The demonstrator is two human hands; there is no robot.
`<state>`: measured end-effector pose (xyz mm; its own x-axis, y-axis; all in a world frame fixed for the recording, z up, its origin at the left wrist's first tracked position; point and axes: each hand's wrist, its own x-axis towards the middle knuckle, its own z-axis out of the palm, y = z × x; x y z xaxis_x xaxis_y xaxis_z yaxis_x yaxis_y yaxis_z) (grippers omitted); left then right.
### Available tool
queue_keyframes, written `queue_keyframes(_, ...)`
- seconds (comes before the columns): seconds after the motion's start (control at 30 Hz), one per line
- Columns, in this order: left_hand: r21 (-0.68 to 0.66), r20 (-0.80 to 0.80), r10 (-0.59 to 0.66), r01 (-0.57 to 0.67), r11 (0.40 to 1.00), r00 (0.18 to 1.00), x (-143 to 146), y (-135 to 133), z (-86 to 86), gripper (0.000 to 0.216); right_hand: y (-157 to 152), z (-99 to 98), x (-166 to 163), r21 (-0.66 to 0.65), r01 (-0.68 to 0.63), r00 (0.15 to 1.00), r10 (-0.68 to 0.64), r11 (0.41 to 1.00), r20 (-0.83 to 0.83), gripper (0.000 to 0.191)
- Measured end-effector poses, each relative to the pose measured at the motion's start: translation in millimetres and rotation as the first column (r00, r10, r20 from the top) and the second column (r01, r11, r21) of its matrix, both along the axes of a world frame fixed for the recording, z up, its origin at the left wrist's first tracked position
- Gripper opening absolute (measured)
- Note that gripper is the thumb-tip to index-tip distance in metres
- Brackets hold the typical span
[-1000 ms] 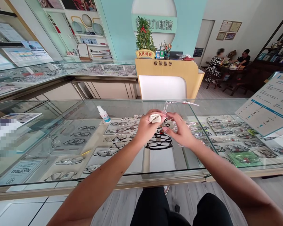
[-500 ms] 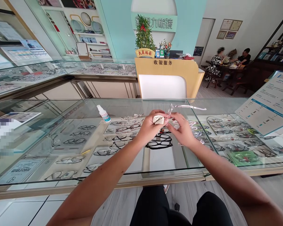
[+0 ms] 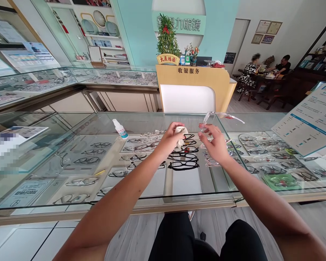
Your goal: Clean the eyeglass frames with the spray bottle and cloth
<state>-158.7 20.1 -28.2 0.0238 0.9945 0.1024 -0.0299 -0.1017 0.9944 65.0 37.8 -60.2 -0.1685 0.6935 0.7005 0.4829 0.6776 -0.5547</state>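
Clear-framed eyeglasses (image 3: 206,117) are held up in my right hand (image 3: 214,142), its thumb and fingers pinching the frame, with a temple reaching out to the right. My left hand (image 3: 171,137) grips a crumpled cream cloth (image 3: 180,135), apart from the glasses. Both hands are above the glass counter (image 3: 141,119). Below and between them lies a column of black-framed eyeglasses (image 3: 183,165). A white spray bottle (image 3: 120,129) with a blue-and-white label stands on the counter to the left of my left hand.
Rows of eyeglasses (image 3: 273,169) lie in the display at right. A printed sign (image 3: 309,119) stands at the right and papers lie at the left. Beyond is a wooden cashier desk (image 3: 225,81) with a plant (image 3: 167,38). Two people sit at a far table.
My hands have moved apart. The right hand has carried the clear eyeglasses to the right, away from the cloth, which stays in my left hand.
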Motion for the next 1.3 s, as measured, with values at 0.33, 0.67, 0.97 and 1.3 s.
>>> queue_keyframes(0.33,-0.114,0.056,0.144,-0.137,0.984,0.988,-57,47,6.5,0.042,3,0.0,2,0.001,0.024,1.000,-0.024,1.000,-0.012,0.028)
queue_keyframes(0.67,-0.120,-0.615,0.162,-0.295,0.948,0.772,-118,50,13.0,0.042,5,-0.5,4,0.005,0.022,1.000,-0.022,1.000,-0.005,0.027)
queue_keyframes(0.97,0.096,-0.790,0.284,-0.348,0.933,0.543,-134,52,17.0,0.009,3,1.8,4,-0.002,0.016,1.000,-0.016,1.000,0.000,0.027)
queue_keyframes(1.3,0.248,-0.454,0.868,-0.907,0.342,0.203,-173,61,14.5,0.075,2,1.2,7,-0.014,0.017,1.000,-0.017,1.000,-0.010,0.026)
